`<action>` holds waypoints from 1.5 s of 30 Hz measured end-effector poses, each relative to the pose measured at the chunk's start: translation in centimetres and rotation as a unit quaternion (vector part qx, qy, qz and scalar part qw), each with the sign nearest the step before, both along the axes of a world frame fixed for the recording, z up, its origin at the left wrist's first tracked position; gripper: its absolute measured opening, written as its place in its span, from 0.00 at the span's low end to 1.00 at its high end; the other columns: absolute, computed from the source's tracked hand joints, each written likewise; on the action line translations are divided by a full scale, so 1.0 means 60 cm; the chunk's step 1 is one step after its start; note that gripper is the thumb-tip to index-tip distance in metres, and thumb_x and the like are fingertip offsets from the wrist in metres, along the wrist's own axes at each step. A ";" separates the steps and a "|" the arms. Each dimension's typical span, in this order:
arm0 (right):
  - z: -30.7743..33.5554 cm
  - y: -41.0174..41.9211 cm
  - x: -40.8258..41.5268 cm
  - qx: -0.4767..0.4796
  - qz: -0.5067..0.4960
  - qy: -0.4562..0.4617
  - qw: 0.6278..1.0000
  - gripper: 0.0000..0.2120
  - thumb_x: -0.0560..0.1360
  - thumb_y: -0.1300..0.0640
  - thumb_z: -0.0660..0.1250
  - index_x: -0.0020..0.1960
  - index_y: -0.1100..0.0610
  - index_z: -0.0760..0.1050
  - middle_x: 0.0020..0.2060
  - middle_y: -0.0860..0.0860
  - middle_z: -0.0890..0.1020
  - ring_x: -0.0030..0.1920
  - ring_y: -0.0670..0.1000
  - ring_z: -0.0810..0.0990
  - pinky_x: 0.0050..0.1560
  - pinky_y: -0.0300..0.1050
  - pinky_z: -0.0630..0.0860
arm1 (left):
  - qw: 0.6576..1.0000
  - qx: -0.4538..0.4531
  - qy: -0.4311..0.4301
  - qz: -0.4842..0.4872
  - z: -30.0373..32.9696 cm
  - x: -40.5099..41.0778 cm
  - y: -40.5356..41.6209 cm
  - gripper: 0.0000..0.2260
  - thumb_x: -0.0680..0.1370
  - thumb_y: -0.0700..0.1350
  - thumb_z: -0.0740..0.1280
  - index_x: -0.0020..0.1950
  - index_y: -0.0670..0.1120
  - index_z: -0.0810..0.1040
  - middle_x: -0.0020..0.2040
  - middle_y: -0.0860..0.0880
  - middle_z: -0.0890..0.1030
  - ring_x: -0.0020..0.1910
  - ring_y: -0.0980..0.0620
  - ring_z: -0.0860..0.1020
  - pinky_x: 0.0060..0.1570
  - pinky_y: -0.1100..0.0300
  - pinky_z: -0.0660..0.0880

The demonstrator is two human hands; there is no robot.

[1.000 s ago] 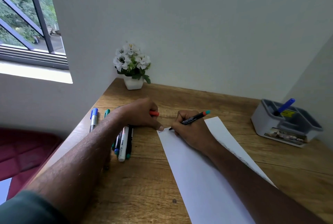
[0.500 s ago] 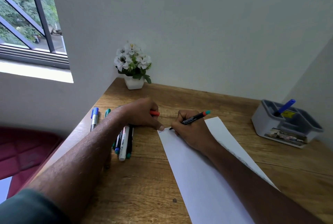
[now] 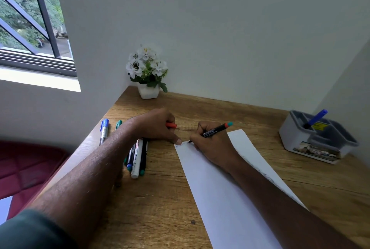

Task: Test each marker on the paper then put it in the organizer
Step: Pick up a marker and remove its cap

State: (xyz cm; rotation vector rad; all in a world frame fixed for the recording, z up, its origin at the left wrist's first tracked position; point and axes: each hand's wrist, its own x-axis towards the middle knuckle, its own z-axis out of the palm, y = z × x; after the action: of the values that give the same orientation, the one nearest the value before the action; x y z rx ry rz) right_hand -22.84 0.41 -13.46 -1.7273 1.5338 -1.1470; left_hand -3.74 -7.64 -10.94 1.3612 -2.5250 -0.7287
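Head view has us looking down at our right hand [image 3: 212,144] gripping a black marker [image 3: 212,130] with an orange band and teal end, tip down on the far left corner of the white paper [image 3: 216,198]. Our left hand [image 3: 158,126] is curled round an orange cap [image 3: 171,125], thumb pinning the paper's corner. More markers [image 3: 138,156] lie left on the worktop [image 3: 160,204]. Far right, the grey organizer [image 3: 316,140] holds one blue marker [image 3: 316,118].
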 end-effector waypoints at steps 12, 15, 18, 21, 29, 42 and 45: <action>0.000 0.000 -0.003 -0.012 0.000 0.007 1.000 0.13 0.71 0.64 0.70 0.31 0.61 0.70 0.27 0.55 0.74 0.30 0.47 0.71 0.33 0.43 0.70 | 1.000 0.005 0.002 -0.001 0.000 0.001 0.001 0.17 0.67 0.57 0.79 0.37 0.48 0.76 0.33 0.52 0.76 0.34 0.54 0.71 0.36 0.58 0.66; 0.002 0.003 -0.002 -0.010 0.002 -0.004 1.000 0.13 0.72 0.64 0.70 0.31 0.59 0.70 0.27 0.53 0.74 0.30 0.46 0.71 0.32 0.39 0.70 | 1.000 0.003 0.001 -0.002 -0.001 0.001 0.000 0.16 0.68 0.56 0.79 0.36 0.48 0.76 0.33 0.52 0.75 0.34 0.54 0.71 0.36 0.58 0.65; 0.001 0.002 -0.003 -0.021 -0.008 -0.020 1.000 0.14 0.72 0.64 0.70 0.31 0.58 0.69 0.26 0.52 0.74 0.29 0.46 0.71 0.32 0.38 0.69 | 1.000 0.003 -0.002 -0.005 0.000 0.000 -0.001 0.17 0.68 0.56 0.79 0.36 0.49 0.75 0.34 0.52 0.76 0.35 0.54 0.71 0.36 0.58 0.66; -0.002 0.000 -0.004 -0.018 -0.009 -0.015 1.000 0.14 0.71 0.63 0.70 0.31 0.57 0.69 0.26 0.53 0.75 0.30 0.46 0.71 0.32 0.41 0.69 | 1.000 0.003 -0.002 -0.005 0.000 0.000 0.000 0.16 0.68 0.56 0.79 0.36 0.48 0.76 0.34 0.51 0.76 0.35 0.54 0.72 0.36 0.58 0.66; -0.003 -0.002 -0.005 -0.026 -0.015 -0.011 0.999 0.18 0.70 0.65 0.69 0.27 0.53 0.65 0.24 0.49 0.71 0.28 0.45 0.67 0.31 0.39 0.67 | 1.000 -0.002 0.009 0.001 -0.003 0.002 -0.001 0.20 0.66 0.57 0.79 0.40 0.43 0.79 0.34 0.51 0.76 0.34 0.54 0.72 0.36 0.57 0.66; -0.005 -0.008 -0.003 -0.029 -0.013 -0.008 0.999 0.17 0.70 0.63 0.70 0.29 0.55 0.66 0.24 0.49 0.70 0.28 0.46 0.67 0.30 0.40 0.66 | 1.000 0.005 0.005 0.001 -0.001 0.002 -0.003 0.17 0.67 0.57 0.79 0.38 0.47 0.78 0.34 0.50 0.77 0.35 0.53 0.73 0.37 0.57 0.67; -0.004 -0.008 -0.003 -0.027 -0.022 -0.006 0.999 0.18 0.70 0.63 0.70 0.28 0.54 0.65 0.22 0.46 0.69 0.27 0.45 0.66 0.30 0.37 0.65 | 1.000 0.005 0.003 0.002 -0.001 0.002 -0.002 0.17 0.67 0.57 0.79 0.38 0.47 0.78 0.35 0.51 0.78 0.35 0.54 0.73 0.37 0.57 0.67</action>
State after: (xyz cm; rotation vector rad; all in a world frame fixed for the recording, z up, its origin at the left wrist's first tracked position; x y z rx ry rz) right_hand -23.03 -0.09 -13.70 -1.7259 1.5549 -1.2283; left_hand -3.62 -7.75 -11.00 1.3655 -2.5166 -0.7454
